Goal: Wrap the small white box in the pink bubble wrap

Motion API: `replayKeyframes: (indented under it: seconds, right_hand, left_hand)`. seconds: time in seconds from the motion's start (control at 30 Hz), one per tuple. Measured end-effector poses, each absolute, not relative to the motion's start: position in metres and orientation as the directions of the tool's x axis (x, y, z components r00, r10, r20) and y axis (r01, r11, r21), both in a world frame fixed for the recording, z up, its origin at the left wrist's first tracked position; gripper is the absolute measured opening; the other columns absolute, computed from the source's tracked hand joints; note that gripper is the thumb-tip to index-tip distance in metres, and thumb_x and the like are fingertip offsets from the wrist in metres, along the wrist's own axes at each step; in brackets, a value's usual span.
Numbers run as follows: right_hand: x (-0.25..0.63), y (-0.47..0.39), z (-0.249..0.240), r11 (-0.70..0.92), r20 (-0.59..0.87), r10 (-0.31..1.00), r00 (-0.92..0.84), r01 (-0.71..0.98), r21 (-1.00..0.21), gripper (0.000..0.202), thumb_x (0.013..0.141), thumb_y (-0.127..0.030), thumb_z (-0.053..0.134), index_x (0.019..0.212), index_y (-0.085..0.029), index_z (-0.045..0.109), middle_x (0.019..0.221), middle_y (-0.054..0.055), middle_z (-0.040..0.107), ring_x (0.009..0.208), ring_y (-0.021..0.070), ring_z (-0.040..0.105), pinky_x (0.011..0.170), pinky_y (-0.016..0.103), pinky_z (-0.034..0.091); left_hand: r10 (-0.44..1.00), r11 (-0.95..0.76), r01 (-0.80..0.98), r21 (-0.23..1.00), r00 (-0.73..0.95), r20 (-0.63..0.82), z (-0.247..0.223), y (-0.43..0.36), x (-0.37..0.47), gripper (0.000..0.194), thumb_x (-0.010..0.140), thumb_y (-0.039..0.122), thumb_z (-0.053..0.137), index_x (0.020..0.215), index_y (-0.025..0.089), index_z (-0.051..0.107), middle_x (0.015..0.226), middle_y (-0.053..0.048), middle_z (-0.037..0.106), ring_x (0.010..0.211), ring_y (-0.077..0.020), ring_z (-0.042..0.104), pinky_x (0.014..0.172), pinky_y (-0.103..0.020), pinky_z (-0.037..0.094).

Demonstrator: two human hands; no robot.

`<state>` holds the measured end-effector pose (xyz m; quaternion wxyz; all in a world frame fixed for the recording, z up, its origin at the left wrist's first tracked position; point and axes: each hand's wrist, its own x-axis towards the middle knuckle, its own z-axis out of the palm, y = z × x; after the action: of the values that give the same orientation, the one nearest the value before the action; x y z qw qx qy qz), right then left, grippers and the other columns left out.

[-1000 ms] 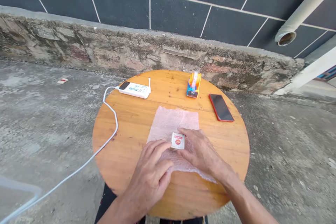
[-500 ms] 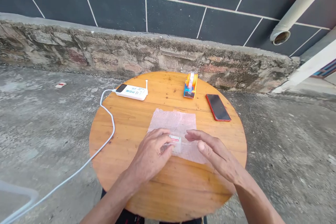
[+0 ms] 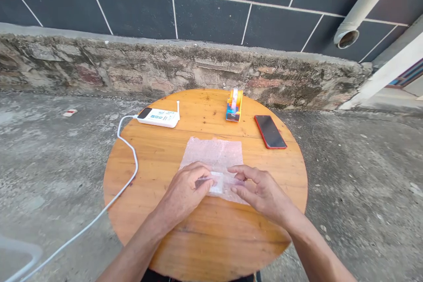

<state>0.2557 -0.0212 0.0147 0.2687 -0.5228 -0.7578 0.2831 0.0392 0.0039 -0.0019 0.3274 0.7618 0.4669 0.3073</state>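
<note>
A sheet of pinkish, see-through bubble wrap (image 3: pixel 214 152) lies on the round wooden table in front of me. On its near part sits a small white box (image 3: pixel 217 183), which looks hazy, as if a layer of the wrap covers it. My left hand (image 3: pixel 188 189) is at the left end of the box, with thumb and fingers closed on the wrap's edge there. To the right of the box, my right hand (image 3: pixel 259 187) hovers low over the wrap, thumb and forefinger apart.
At the table's (image 3: pixel 139 211) back left lies a white device (image 3: pixel 158 116) with a white cable (image 3: pixel 136 163) trailing off the left edge. A yellow and blue tape dispenser (image 3: pixel 234 105) stands at the back, and a red-edged phone (image 3: pixel 270 132) lies on the right.
The box's red print showed before and is now veiled in white. My right hand has come slightly nearer the box, and its fingers have curled more. The view has shifted a little.
</note>
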Motion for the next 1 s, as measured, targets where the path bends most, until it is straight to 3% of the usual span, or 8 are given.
replayKeyframes:
  seconds: [0.23,0.43,0.67,0.87,1.0]
  right_hand:
    - [0.251,-0.02,0.013,0.264,0.066,0.95,-0.305,0.672,-0.692,0.03,0.083,-0.02,0.053,0.112,-0.021,0.06,0.076,0.0,0.064,0.063,0.0137,0.057,0.062,0.025,0.044]
    - [0.25,-0.019,0.012,0.263,0.05,0.956,-0.291,0.764,-0.59,0.031,0.083,-0.02,0.052,0.112,-0.021,0.061,0.07,0.001,0.063,0.066,0.0172,0.057,0.064,0.028,0.042]
    - [0.252,-0.019,0.007,0.246,0.042,0.96,-0.276,0.767,-0.593,0.029,0.083,-0.022,0.053,0.111,-0.022,0.062,0.072,0.001,0.065,0.066,0.0175,0.058,0.063,0.028,0.043]
    - [0.256,-0.024,0.01,0.218,0.05,0.961,-0.271,0.639,-0.738,0.025,0.089,-0.033,0.051,0.109,-0.02,0.061,0.07,0.0,0.061,0.057,0.0133,0.052,0.053,0.024,0.04]
    - [0.266,-0.028,0.022,0.166,0.013,0.957,-0.289,0.512,-0.843,0.028,0.093,-0.041,0.047,0.106,-0.022,0.062,0.068,-0.002,0.058,0.062,0.0135,0.054,0.057,0.024,0.042]
  left_hand:
    - [0.898,-0.362,0.449,0.817,0.401,0.178,-0.005,0.005,0.038,0.014,0.081,0.012,0.059,0.069,0.019,0.061,0.084,0.003,0.064,0.081,-0.0122,0.059,0.073,-0.022,0.041]
    - [0.89,-0.346,0.408,0.845,0.426,0.159,-0.004,0.003,0.036,0.014,0.081,0.013,0.056,0.071,0.019,0.064,0.083,0.002,0.065,0.079,-0.0128,0.059,0.07,-0.022,0.041]
    - [0.91,-0.292,0.445,0.847,0.401,0.103,-0.005,0.002,0.035,0.016,0.078,0.01,0.052,0.071,0.02,0.063,0.076,0.003,0.064,0.074,-0.0134,0.058,0.067,-0.023,0.042]
    - [0.905,-0.307,0.452,0.838,0.411,0.11,-0.003,0.0,0.035,0.016,0.08,0.011,0.051,0.073,0.02,0.061,0.078,0.001,0.064,0.076,-0.0144,0.059,0.069,-0.024,0.044]
    - [0.883,-0.388,0.432,0.814,0.428,0.194,0.005,-0.014,0.029,0.014,0.085,0.014,0.051,0.077,0.021,0.062,0.104,-0.003,0.062,0.098,-0.0165,0.058,0.082,-0.026,0.045]
